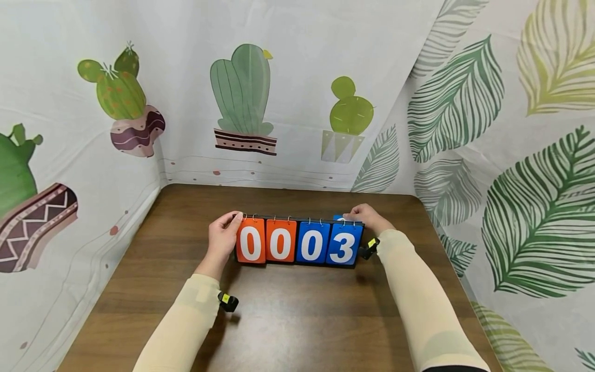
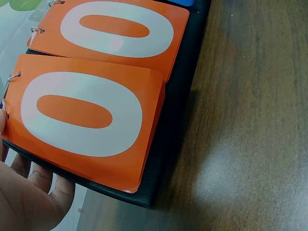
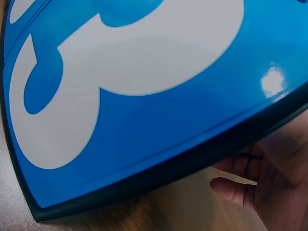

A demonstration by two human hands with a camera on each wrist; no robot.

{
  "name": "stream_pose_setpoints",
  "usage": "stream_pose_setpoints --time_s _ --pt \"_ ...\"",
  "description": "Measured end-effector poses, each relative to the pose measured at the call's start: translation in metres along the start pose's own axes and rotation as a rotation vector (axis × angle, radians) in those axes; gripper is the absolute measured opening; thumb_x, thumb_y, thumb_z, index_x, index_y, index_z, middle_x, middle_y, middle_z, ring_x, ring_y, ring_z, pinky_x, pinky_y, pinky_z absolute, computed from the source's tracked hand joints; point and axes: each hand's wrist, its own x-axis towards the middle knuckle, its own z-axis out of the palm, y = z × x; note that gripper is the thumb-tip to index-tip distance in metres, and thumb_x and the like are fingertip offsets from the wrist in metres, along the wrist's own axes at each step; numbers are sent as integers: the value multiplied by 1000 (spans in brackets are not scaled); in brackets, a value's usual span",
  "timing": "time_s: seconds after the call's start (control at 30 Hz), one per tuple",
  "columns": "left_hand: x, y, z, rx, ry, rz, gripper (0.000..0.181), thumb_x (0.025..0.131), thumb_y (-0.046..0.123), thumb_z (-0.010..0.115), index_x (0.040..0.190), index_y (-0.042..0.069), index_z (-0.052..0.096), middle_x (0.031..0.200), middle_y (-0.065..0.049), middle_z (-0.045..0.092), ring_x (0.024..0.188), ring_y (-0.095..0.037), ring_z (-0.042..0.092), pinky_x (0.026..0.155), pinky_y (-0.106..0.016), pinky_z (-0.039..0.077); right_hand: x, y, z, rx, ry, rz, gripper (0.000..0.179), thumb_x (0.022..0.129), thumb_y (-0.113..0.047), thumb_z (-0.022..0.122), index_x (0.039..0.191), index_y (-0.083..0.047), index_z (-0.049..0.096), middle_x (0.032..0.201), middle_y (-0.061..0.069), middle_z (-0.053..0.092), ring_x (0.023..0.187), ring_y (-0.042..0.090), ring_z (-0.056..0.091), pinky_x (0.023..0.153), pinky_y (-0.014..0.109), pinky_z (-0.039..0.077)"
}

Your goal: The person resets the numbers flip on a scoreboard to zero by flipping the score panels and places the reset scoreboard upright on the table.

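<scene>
A tabletop flip scoreboard [image 1: 296,242] reads 0, 0, 0, 3, with orange cards on the left and blue ones on the right, hung from metal rings on a black backing. At its left end my left hand [image 1: 224,235] grips the edge, thumb on the front near the top rings and fingers [image 2: 41,177] behind. My right hand [image 1: 369,216] is at the top right corner, its fingertips pinching a blue number card [image 1: 339,217] that shows behind the top edge. Part of that hand is hidden by the board in the right wrist view, beside the blue 3 card [image 3: 159,120].
The scoreboard stands on a brown wood-grain table [image 1: 288,310], toward its far side. A white cloth with printed cacti [image 1: 297,31] hangs behind, and leaf-patterned cloth [image 1: 548,196] at the right. Small black cameras [image 1: 228,301] are on both wrists.
</scene>
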Motion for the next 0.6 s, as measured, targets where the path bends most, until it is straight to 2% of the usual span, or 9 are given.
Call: stream_pose_setpoints --time_s 0.23,0.33,0.47,0.6 --pt "2 -2 0 4 1 -14 35 100 29 69 125 4 73 102 5 68 92 -10 64 82 -26 56 -1 -3 -6 28 34 7 42 100 -34 67 65 -14 58 61 -6 45 65 17 48 60 29 38" --pt "1 -2 0 5 0 -14 36 100 30 69 126 4 72 102 6 69 92 -9 64 82 -25 56 -2 -7 -9 63 67 22 37 101 -33 66 72 -12 61 68 -4 49 73 19 51 65 29 42" --pt "1 -1 0 0 -4 -12 39 100 30 69 127 2 71 103 6 69 92 -8 64 82 -24 56 -4 -14 -17 134 85 55 25 101 -30 67 88 -8 66 82 0 57 80 20 56 71 33 53" --pt "1 -1 0 1 -2 -13 40 100 30 69 127 2 71 105 3 70 92 -7 64 81 -22 55 -3 -20 -28 200 80 56 22 101 -27 67 98 -5 65 86 3 64 78 20 64 76 41 60"
